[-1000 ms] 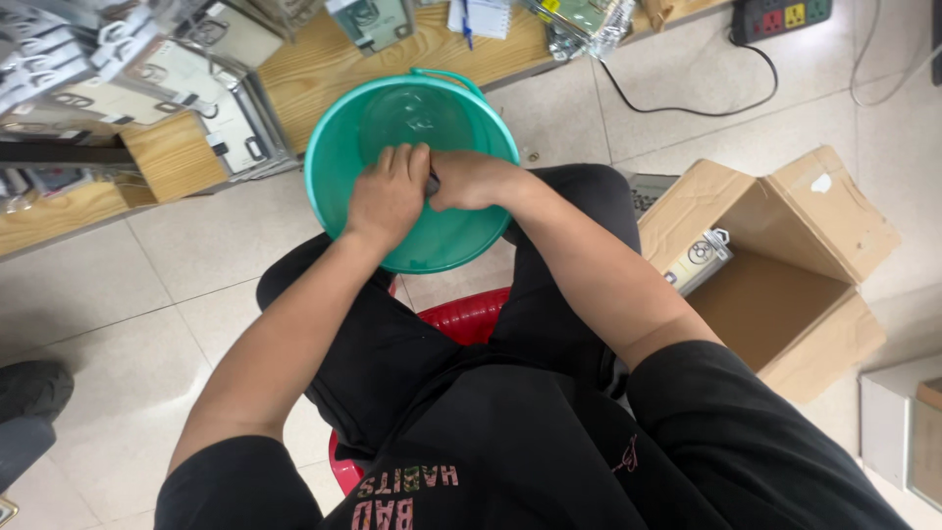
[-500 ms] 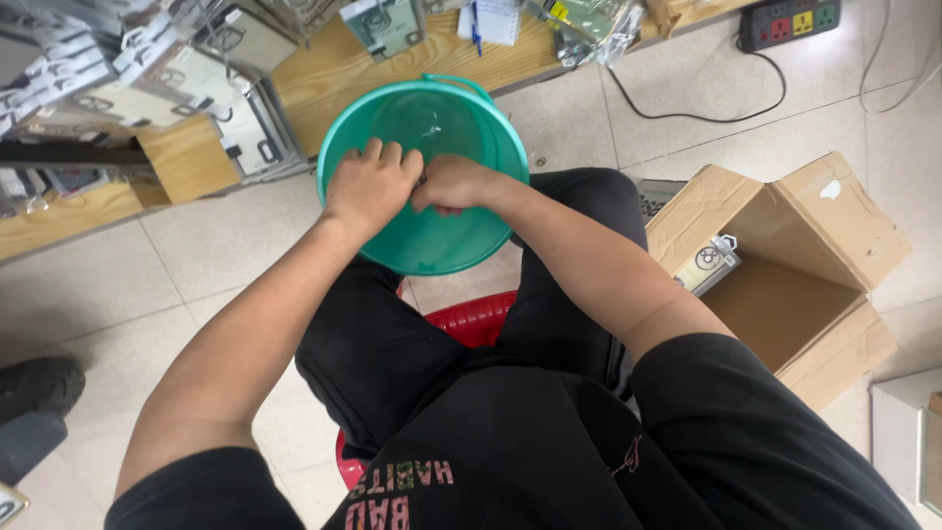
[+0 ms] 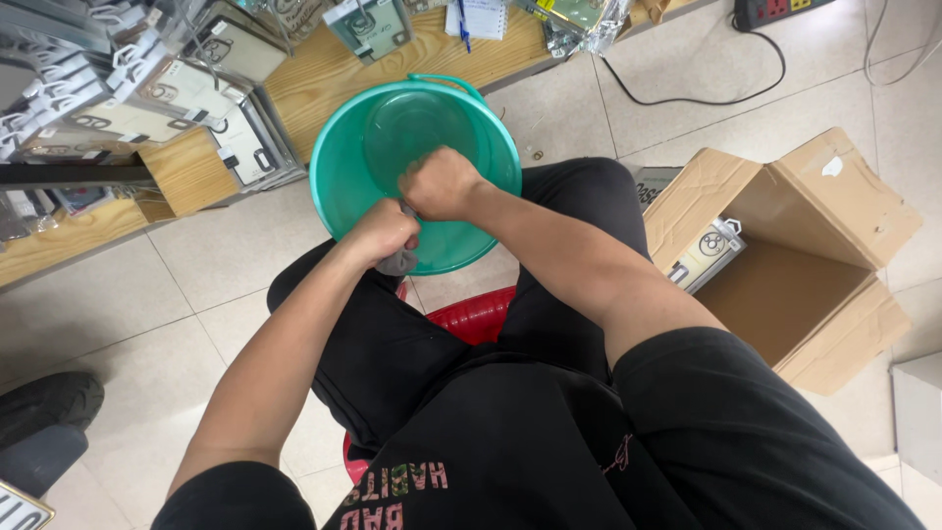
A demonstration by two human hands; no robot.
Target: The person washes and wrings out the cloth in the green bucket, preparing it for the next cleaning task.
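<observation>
Grey cloth (image 3: 399, 261) sits bunched between two fists over the near rim of a green plastic bucket (image 3: 343, 167), just above the middle of the frame. Only a small crumpled end of it shows, hanging below the left hand (image 3: 383, 232), which is clenched tight around it at the bucket's lower edge. The right hand (image 3: 442, 184) is also clenched into a fist, just above and to the right of the left, over the inside of the bucket; the two fists touch or nearly touch, and the cloth seems to run between them, though the part inside the right fist is hidden. The bucket stands on the pale tiled floor (image 3: 196, 265) in front of the person's knees, its handle at the far rim. The person, in black clothes, sits on a red plastic stool (image 3: 479, 316) seen between the legs. At the right of the frame an open cardboard box (image 3: 785, 285) rests on the floor with a flat packaged item (image 3: 708, 251) leaning inside its left wall. Along the upper left runs a low wooden shelf (image 3: 314, 74) loaded with packaged goods (image 3: 186, 93). A black cable (image 3: 687, 98) trails across the tiles at the upper right.
</observation>
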